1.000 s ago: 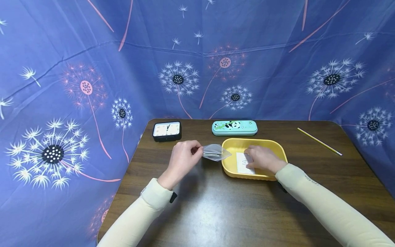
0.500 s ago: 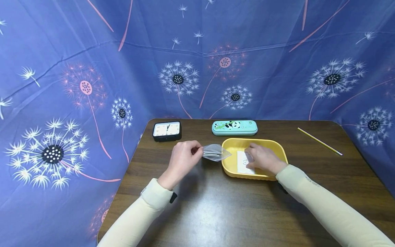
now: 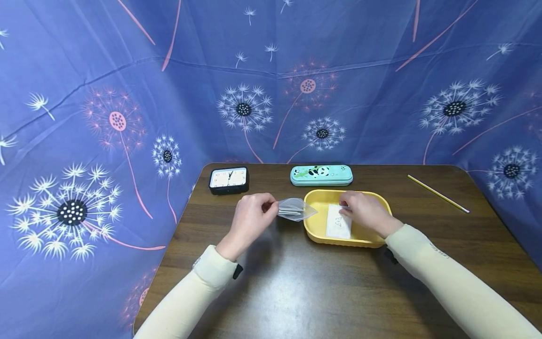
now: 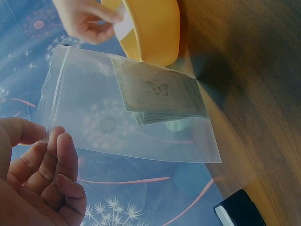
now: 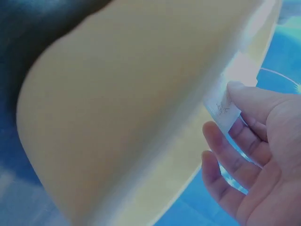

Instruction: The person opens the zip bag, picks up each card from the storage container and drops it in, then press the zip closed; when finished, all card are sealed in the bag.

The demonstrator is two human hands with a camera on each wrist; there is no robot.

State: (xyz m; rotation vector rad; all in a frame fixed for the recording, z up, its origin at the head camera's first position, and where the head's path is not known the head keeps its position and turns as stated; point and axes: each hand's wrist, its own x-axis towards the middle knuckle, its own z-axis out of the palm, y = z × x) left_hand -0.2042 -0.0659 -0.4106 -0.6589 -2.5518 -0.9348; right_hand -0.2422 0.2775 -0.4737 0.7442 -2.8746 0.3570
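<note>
My left hand (image 3: 254,215) pinches the edge of a clear plastic zip bag (image 3: 296,209) and holds it just left of a yellow tray (image 3: 377,202). Inside the bag (image 4: 131,113) lie a few cards, the top one printed with a butterfly (image 4: 157,89). My right hand (image 3: 364,209) is over the tray and pinches the far edge of a white card (image 3: 338,222), tipping it up off the tray floor. In the right wrist view the thumb and fingers (image 5: 244,94) hold that card (image 5: 220,108) by the tray wall (image 5: 131,108).
A black alarm clock (image 3: 229,180) stands at the back left of the brown table (image 3: 296,292). A teal panda pencil case (image 3: 321,174) lies behind the tray. A yellow pencil (image 3: 438,194) lies at the back right. Blue dandelion cloth (image 3: 271,84) walls the table.
My right hand has shifted toward the tray's far side and lifted the white card's edge, which lay flat under the fingers before. The left hand and bag have stayed still.
</note>
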